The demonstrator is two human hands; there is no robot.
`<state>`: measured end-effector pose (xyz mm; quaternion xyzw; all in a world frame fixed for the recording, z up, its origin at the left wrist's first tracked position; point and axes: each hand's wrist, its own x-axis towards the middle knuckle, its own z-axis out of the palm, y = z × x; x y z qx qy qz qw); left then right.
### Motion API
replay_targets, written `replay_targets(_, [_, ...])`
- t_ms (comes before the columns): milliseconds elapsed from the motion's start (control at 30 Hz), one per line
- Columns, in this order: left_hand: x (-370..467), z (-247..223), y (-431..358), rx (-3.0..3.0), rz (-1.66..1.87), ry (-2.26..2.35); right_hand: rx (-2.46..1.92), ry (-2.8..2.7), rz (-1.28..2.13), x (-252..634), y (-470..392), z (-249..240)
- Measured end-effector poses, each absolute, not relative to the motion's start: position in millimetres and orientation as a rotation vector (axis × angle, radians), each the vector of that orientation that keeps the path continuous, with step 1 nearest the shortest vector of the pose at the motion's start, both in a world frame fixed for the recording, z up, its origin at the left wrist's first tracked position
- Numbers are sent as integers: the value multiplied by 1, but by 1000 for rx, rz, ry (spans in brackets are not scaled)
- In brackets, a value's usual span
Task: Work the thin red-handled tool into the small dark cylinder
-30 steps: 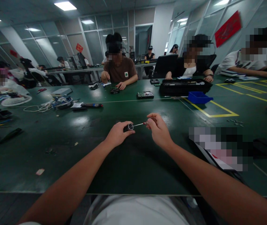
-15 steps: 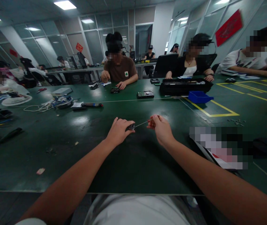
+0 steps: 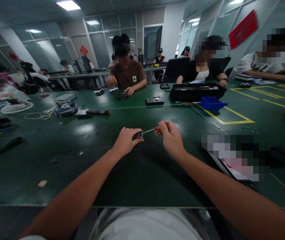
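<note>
My left hand (image 3: pixel 126 139) is wrapped round a dark cylindrical piece (image 3: pixel 139 134) whose round, pale-rimmed end faces right. A thin metal rod (image 3: pixel 148 131) runs from that end up to my right hand (image 3: pixel 169 134), slanting slightly upward. The fingers of my right hand are pinched on the rod's far end, where a bit of red shows between them. Both hands are above the green table (image 3: pixel 137 173), near its middle.
A blue bin (image 3: pixel 212 103) and a long black tray (image 3: pixel 197 92) lie beyond at right. A hard drive (image 3: pixel 155 100) sits ahead. Left are tools (image 3: pixel 97 112) and coiled cable (image 3: pixel 41 115). People sit opposite.
My right hand has shifted slightly left and up, closer to my left hand. The rod's visible length between the hands is a little shorter.
</note>
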<state>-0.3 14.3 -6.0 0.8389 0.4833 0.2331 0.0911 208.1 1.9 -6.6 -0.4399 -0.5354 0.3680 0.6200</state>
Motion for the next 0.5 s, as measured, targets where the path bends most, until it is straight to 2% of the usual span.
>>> replay_targets(500, [-3, -8, 14, 2474, 709, 1400, -1097, -1458, 687, 213, -7, 5])
